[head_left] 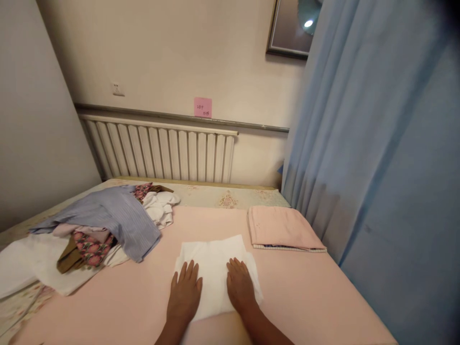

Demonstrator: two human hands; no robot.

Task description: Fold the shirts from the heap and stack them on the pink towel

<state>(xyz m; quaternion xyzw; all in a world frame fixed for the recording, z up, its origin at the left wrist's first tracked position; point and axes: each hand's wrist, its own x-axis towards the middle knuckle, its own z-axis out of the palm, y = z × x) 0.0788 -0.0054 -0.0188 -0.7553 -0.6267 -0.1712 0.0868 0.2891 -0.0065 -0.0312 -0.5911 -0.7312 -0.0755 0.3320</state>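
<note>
A white cloth (214,268), folded into a rough rectangle, lies on the pink sheet (140,306) in front of me. My left hand (185,292) rests flat on its left side with the fingers stretched out. On its right side lies my right hand (241,285), palm down, fingers extended and close together. Neither hand grips anything. The cloth's far edge extends beyond my fingertips, and its layers are slightly uneven at the sides.
A loose heap of clothes, with a blue striped garment (115,215) on top, lies at the left. Folded pink fabric (283,227) sits at the right. A radiator (161,151) stands behind the bed, and a blue curtain (345,143) hangs along the right.
</note>
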